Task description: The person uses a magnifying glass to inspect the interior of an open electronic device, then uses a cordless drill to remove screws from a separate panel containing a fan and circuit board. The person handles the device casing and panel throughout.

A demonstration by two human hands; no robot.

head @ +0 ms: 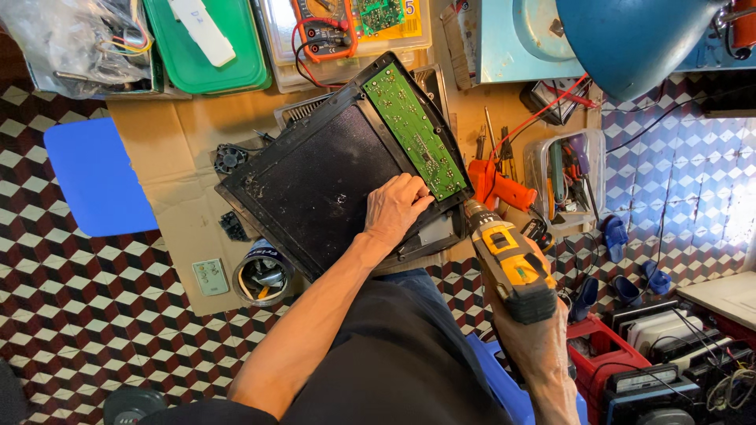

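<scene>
The left hand (396, 206) presses flat, fingers together, on the black panel (323, 185). The right hand (535, 338), fingers clamped, points the yellow drill (508, 260) at the green board (413, 130); next, line up a screw.

Both forearms bare; left hand (394, 206), right hand (539, 334) ungloved; dark, probably black, garment over torso.

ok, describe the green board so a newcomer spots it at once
Find the big black panel lying tilted on the brown cardboard. The long green circuit board runs along its upper right edge, just above the left hand. A smaller green board sits at the top by the orange meter; this one is long, narrow and fixed to the panel.
</scene>
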